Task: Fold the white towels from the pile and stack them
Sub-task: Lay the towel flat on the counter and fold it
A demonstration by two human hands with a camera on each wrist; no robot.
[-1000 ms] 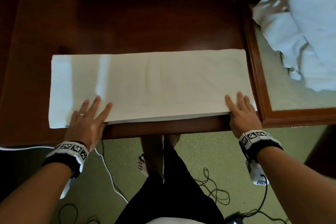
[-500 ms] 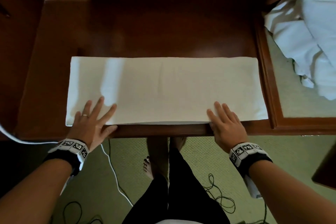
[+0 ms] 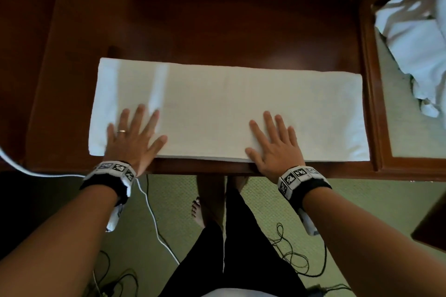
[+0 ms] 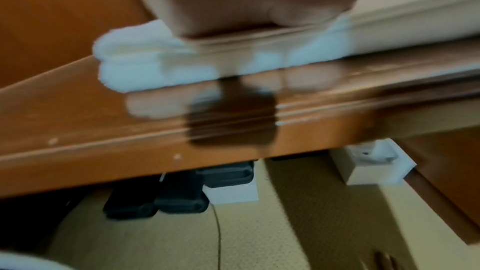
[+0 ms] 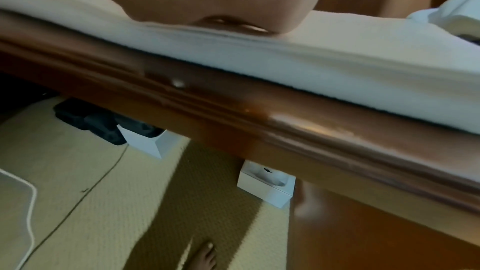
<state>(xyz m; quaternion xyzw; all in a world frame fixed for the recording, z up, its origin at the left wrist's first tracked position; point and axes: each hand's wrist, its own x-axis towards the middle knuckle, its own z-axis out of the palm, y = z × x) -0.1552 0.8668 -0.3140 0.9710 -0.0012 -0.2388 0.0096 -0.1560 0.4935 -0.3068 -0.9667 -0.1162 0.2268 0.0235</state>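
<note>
**Both palms flat on folded towel, near edge of tabletop**

Towel (image 3: 229, 108) lies folded into a long strip on the dark wood tabletop (image 3: 217, 19), its near edge running just inside the tabletop's front edge. Layers show along that edge in both wrist views.

Left hand (image 3: 134, 138) rests flat on the towel's left part, fingers (image 3: 138, 116) straight and spread wide, gripping nothing. A ring is on one finger. Heel of the hand sits at the towel's near edge.

Right hand (image 3: 274, 146) rests flat right of centre, fingers (image 3: 269, 123) straight and spread, also holding nothing. Its heel overhangs the near edge.

Pile of unfolded towels (image 3: 420, 38) sits to the right, on a pale surface with a wood frame, well apart from the folded one.

Below: green carpet (image 3: 169, 200), a white cable (image 3: 154, 219), black cables (image 3: 289, 248), and the person's bare foot (image 3: 198, 210). White boxes (image 5: 267, 188) sit on the floor under the tabletop.
</note>
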